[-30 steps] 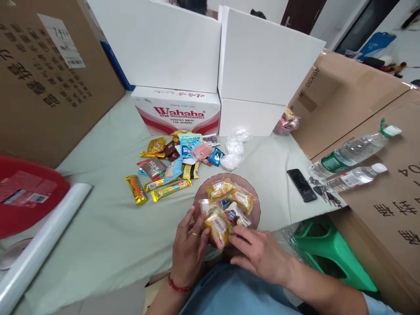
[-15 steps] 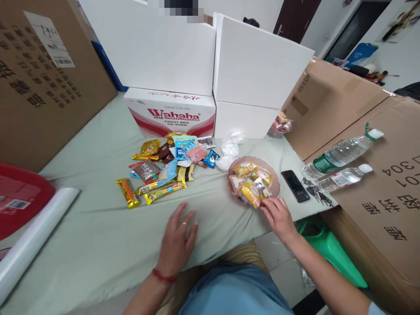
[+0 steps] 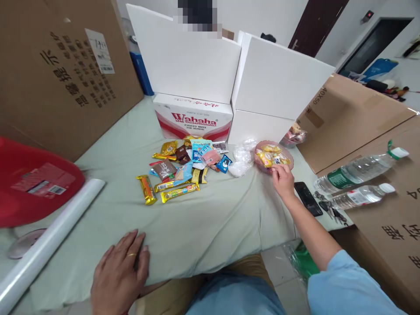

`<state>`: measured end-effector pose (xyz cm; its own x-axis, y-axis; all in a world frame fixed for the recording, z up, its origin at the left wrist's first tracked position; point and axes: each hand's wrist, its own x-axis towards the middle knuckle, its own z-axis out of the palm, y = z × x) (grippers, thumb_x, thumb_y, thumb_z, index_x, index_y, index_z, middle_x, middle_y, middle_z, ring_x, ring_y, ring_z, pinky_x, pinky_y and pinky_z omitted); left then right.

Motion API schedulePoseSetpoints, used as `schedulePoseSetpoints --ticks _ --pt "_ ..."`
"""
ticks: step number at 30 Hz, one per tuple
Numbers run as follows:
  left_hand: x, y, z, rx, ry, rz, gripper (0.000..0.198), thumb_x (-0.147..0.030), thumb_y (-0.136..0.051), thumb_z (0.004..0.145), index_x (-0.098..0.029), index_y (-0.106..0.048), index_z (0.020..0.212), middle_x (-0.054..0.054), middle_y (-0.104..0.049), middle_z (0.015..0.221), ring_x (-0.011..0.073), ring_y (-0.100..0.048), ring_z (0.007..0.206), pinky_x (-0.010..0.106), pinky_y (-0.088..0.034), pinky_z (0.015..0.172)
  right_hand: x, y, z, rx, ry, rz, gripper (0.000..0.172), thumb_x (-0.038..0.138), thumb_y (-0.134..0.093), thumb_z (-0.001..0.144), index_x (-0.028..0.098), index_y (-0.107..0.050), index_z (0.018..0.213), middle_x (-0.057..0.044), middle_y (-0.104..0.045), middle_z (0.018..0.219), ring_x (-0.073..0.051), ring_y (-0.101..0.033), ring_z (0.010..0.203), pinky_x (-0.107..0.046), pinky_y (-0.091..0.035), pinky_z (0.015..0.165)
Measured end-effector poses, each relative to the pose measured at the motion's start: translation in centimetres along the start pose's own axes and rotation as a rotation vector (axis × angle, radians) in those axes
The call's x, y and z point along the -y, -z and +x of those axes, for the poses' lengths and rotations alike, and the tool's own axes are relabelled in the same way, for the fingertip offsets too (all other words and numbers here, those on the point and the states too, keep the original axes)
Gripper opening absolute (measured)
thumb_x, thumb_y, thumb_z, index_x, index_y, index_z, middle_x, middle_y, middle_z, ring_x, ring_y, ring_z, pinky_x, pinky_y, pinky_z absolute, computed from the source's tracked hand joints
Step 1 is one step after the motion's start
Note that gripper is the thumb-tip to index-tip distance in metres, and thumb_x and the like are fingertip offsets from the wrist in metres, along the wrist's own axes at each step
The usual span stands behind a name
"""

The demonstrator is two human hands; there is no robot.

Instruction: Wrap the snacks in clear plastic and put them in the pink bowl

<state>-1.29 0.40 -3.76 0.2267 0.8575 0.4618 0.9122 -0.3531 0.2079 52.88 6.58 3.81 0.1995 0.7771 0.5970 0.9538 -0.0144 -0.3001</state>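
Note:
My left hand lies palm down on the cloth near the table's front edge, fingers stretched out and holding nothing. With bent fingers, my right hand grips the near rim of a pinkish see-through bowl. Inside the bowl are several yellow-wrapped snacks; my fingers cover part of its near edge. Left of the bowl sits crumpled clear plastic. Further left is a pile of packaged snacks, with a blue packet, a pink packet, a yellow stick packet and a gold-wrapped bar.
A Wahaha carton and white panels stand behind the snacks. On the right are a phone, keys, two water bottles and cardboard boxes. A white roll and a red container lie left.
The bowl has slid away from me toward the back, with my right hand at its rim. My left hand has moved left and settled on the cloth. The view has shifted left.

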Motion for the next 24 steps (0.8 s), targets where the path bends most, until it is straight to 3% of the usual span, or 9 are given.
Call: schedulePoseSetpoints --ticks 4,6,8,11,13,15,18,22,24 --pt "0.1 -0.4 0.0 -0.025 0.005 -0.018 0.036 -0.035 -0.048 0.096 -0.019 -0.063 0.124 0.018 -0.066 0.135 0.0345 -0.063 0.123 0.054 -0.045 0.110 5.4 -3.2 0.8 0.219 0.085 0.194 0.030 0.032 -0.046 0.101 0.020 -0.072 0.112 -0.011 -0.068 0.107 -0.023 -0.064 0.095 -0.035 -0.050 0.088" --pt "0.4 -0.4 0.0 -0.047 -0.012 -0.035 0.033 -0.034 -0.051 0.095 -0.018 -0.064 0.121 0.018 -0.067 0.130 0.0341 -0.064 0.121 0.053 -0.047 0.107 7.4 -5.1 1.5 0.337 0.012 0.241 0.027 0.032 -0.055 0.096 0.020 -0.071 0.115 -0.011 -0.066 0.116 -0.022 -0.064 0.094 -0.033 -0.049 0.086" --pt "0.6 -0.1 -0.1 -0.073 -0.041 -0.082 0.028 -0.032 -0.053 0.095 -0.018 -0.066 0.116 0.018 -0.069 0.124 0.0327 -0.066 0.116 0.052 -0.051 0.104 8.6 -6.4 2.3 0.430 -0.098 0.269 0.020 0.027 -0.064 0.089 0.021 -0.074 0.105 -0.010 -0.067 0.113 -0.022 -0.063 0.091 -0.031 -0.048 0.081" --pt "0.1 0.8 -0.2 -0.141 -0.017 -0.166 0.020 -0.027 -0.055 0.095 -0.019 -0.067 0.109 0.015 -0.069 0.121 0.0307 -0.065 0.117 0.050 -0.052 0.102 8.8 -6.6 2.8 0.426 -0.213 0.331 0.009 0.021 -0.062 0.085 0.020 -0.071 0.084 -0.008 -0.067 0.096 -0.022 -0.061 0.088 -0.030 -0.045 0.076" --pt "-1.0 1.5 -0.1 -0.200 0.029 -0.214 0.017 -0.025 -0.057 0.094 -0.020 -0.068 0.106 0.015 -0.068 0.120 0.0308 -0.063 0.119 0.052 -0.051 0.103 8.4 -5.8 2.4 0.344 -0.280 0.396 0.012 0.026 -0.057 0.090 0.020 -0.067 0.086 -0.007 -0.066 0.090 -0.020 -0.060 0.083 -0.029 -0.046 0.072" --pt "-2.9 1.9 0.2 -0.235 0.071 -0.283 0.016 -0.024 -0.060 0.093 -0.020 -0.069 0.105 0.013 -0.067 0.118 0.0300 -0.062 0.118 0.052 -0.051 0.103 8.1 -4.6 1.4 0.213 -0.470 0.654 0.013 0.035 -0.060 0.088 0.021 -0.062 0.089 -0.002 -0.061 0.081 -0.016 -0.056 0.069 -0.026 -0.045 0.062" --pt "-7.1 1.7 1.9 -0.172 0.156 -0.492 0.016 -0.026 -0.058 0.095 -0.023 -0.069 0.105 0.009 -0.068 0.111 0.0239 -0.066 0.107 0.045 -0.057 0.094 8.6 -3.3 -1.0 0.071 -0.770 1.091 0.034 0.044 -0.077 0.073 0.023 -0.054 0.084 0.005 -0.052 0.072 -0.009 -0.045 0.054 -0.020 -0.038 0.047" --pt "-13.7 -1.1 6.1 0.104 0.317 -1.032 0.023 -0.037 -0.053 0.098 -0.023 -0.066 0.111 0.007 -0.061 0.110 0.0147 -0.069 0.082 0.025 -0.059 0.056 11.2 -3.4 -4.0 0.149 -0.874 1.277 0.045 0.042 -0.087 0.058 0.022 -0.052 0.079 0.006 -0.051 0.072 -0.005 -0.042 0.051 -0.015 -0.032 0.040" --pt "-16.6 -3.2 8.5 0.178 0.349 -1.157 0.035 -0.042 -0.064 0.091 -0.023 -0.062 0.121 0.010 -0.056 0.123 0.0183 -0.069 0.094 0.022 -0.057 0.052 12.7 -4.0 -4.8 0.218 -0.888 1.375 0.045 0.040 -0.089 0.058 0.022 -0.054 0.080 0.006 -0.051 0.071 -0.004 -0.042 0.050 -0.014 -0.029 0.037"
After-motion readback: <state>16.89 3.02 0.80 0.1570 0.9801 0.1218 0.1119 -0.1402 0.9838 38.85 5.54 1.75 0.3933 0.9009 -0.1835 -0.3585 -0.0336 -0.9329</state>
